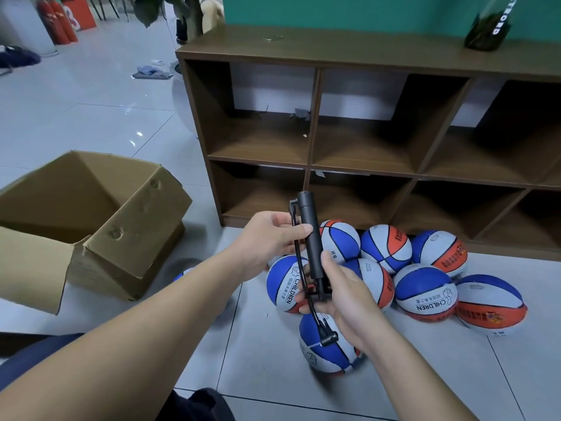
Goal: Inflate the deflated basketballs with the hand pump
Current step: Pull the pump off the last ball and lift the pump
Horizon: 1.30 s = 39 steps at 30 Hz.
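A black hand pump (310, 238) stands nearly upright in front of me, above the floor. My left hand (267, 238) pinches its barrel and thin black hose near the top. My right hand (340, 294) grips the lower end at the handle. The hose loops down and ends in a black nozzle (327, 337) hanging over a blue, white and orange basketball (331, 354) on the floor. Several more basketballs (425, 296) of the same colours lie in a heap behind it, some flattened.
A brown wooden cubby shelf (315, 123) with bare compartments stands behind the balls. An open cardboard box (100, 220) sits on the grey tiled floor at the left. A dark bottle (488, 28) stands on the shelf top. Clothes lie far back left.
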Available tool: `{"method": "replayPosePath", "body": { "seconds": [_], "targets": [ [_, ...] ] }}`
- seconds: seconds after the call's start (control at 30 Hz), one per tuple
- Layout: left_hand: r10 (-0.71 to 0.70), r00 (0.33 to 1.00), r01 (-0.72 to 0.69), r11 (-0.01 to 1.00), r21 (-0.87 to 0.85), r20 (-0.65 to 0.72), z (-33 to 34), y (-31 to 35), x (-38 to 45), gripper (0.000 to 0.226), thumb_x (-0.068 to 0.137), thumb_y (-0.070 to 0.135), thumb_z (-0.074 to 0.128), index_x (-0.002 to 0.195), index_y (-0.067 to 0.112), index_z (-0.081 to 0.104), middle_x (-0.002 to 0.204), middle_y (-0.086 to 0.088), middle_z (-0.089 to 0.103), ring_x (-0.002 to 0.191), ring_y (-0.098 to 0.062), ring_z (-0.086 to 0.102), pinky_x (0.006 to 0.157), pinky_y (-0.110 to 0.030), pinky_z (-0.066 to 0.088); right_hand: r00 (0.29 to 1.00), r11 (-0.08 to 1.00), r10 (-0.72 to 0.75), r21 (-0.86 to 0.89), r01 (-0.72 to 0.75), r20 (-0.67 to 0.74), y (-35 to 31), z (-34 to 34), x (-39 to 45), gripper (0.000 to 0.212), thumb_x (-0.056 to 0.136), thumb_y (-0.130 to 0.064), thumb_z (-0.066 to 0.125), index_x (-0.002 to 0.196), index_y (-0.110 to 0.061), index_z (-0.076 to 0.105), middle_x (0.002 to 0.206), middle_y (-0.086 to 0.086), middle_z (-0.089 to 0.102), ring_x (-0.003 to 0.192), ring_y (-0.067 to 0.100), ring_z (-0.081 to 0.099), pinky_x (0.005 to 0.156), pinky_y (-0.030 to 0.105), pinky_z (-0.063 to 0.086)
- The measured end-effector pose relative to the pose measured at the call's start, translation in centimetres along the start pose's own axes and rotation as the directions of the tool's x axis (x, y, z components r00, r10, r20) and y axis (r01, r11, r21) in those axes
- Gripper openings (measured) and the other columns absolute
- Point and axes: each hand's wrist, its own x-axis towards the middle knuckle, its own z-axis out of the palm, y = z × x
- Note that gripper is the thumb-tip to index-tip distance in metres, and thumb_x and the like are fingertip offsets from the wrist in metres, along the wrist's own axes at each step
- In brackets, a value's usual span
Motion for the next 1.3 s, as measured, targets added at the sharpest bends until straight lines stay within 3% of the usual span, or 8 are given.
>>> {"method": "replayPosePath", "body": {
  "seconds": [0.1, 0.23, 0.33, 0.47, 0.67, 0.77, 1.1, 1.3],
  "targets": [
    [0.026, 0.996, -0.022, 0.999, 0.044, -0.081, -0.9, 0.7, 0.7, 0.023, 0.094, 0.019, 0.083, 0.111, 0.005, 0.078, 0.103, -0.012, 0.081, 0.1, -0.027, 0.079, 0.093, -0.039, 0.064, 0.983, 0.89, -0.171, -0.418, 0.182, 0.064, -0.7, 0.2, 0.0, 0.029, 0.094, -0.048, 0.078, 0.114, -0.03, 0.069, 0.1, 0.012, 0.073, 0.091, 0.023, 0.074, 0.091, 0.053, 0.063],
    [0.082, 0.985, -0.072, 0.995, 0.065, -0.155, -1.6, 2.0, 1.4, 0.02, 0.094, 0.024, 0.083, 0.108, 0.01, 0.078, 0.097, -0.005, 0.081, 0.095, -0.017, 0.08, 0.088, -0.032, 0.064, 0.931, 0.699, -0.357, -0.641, 0.318, 0.074, -1.6, 0.9, 1.0, 0.039, 0.091, -0.033, 0.084, 0.12, -0.043, 0.059, 0.092, -0.004, 0.069, 0.088, 0.015, 0.068, 0.079, 0.031, 0.061],
    [0.107, 0.973, -0.08, 0.988, 0.131, -0.207, -2.3, 2.7, 2.6, 0.021, 0.093, 0.027, 0.084, 0.109, 0.016, 0.077, 0.092, 0.003, 0.08, 0.092, -0.012, 0.079, 0.08, -0.025, 0.063, 0.928, 0.729, -0.367, -0.601, 0.327, 0.06, -3.2, 2.1, 2.4, 0.018, 0.099, -0.027, 0.074, 0.112, -0.036, 0.064, 0.088, 0.004, 0.069, 0.08, 0.02, 0.07, 0.069, 0.027, 0.059],
    [0.09, 0.969, -0.015, 0.951, 0.31, -0.23, -4.0, 3.3, 4.2, 0.035, 0.095, 0.048, 0.075, 0.123, 0.026, 0.077, 0.108, 0.009, 0.079, 0.107, -0.012, 0.073, 0.1, -0.043, 0.06, 0.968, 0.888, -0.249, -0.397, 0.233, 0.01, -6.1, 3.4, 6.0, 0.013, 0.101, -0.015, 0.067, 0.112, -0.022, 0.071, 0.083, 0.018, 0.072, 0.069, 0.028, 0.067, 0.069, 0.038, 0.058],
    [0.217, 0.932, -0.023, 0.834, 0.551, -0.29, -6.6, 5.1, 5.8, 0.028, 0.106, 0.04, 0.061, 0.087, 0.028, 0.077, 0.079, 0.007, 0.076, 0.078, -0.012, 0.074, 0.079, -0.041, 0.066, 0.975, 0.927, -0.184, -0.354, 0.128, -0.128, -11.0, 5.7, 16.8, 0.014, 0.096, -0.016, 0.07, 0.106, -0.008, 0.075, 0.077, 0.009, 0.073, 0.073, 0.021, 0.071, 0.074, 0.038, 0.061],
    [0.222, 0.938, -0.001, 0.767, 0.642, -0.265, -7.8, 5.3, 6.6, 0.033, 0.106, 0.044, 0.058, 0.083, 0.028, 0.075, 0.077, 0.005, 0.074, 0.075, -0.015, 0.071, 0.075, -0.043, 0.065, 0.954, 0.847, -0.259, -0.511, 0.148, -0.154, -13.7, 7.5, 22.5, 0.015, 0.095, -0.024, 0.071, 0.102, -0.012, 0.075, 0.083, 0.006, 0.072, 0.075, 0.021, 0.068, 0.065, 0.035, 0.054],
    [0.178, 0.93, 0.018, 0.852, 0.523, -0.322, -12.0, 5.6, 10.6, 0.024, 0.103, 0.043, 0.068, 0.084, 0.03, 0.076, 0.082, 0.014, 0.074, 0.085, -0.006, 0.071, 0.081, -0.033, 0.063, 0.891, 0.595, -0.439, -0.781, 0.189, -0.118, -15.4, 11.5, 39.2, 0.017, 0.098, -0.026, 0.071, 0.111, -0.016, 0.07, 0.103, 0.004, 0.071, 0.091, 0.023, 0.068, 0.067, 0.031, 0.052],
    [0.122, 0.936, 0.046, 0.887, 0.459, -0.33, -12.5, 4.7, 13.4, 0.02, 0.099, 0.044, 0.072, 0.083, 0.032, 0.077, 0.084, 0.015, 0.074, 0.086, -0.004, 0.069, 0.083, -0.037, 0.063, 0.855, 0.345, -0.511, -0.933, 0.107, -0.091, -14.6, 12.5, 43.5, 0.039, 0.095, -0.034, 0.073, 0.13, -0.017, 0.066, 0.127, 0.01, 0.069, 0.12, 0.034, 0.064, 0.099, 0.045, 0.057]
  ]
}}
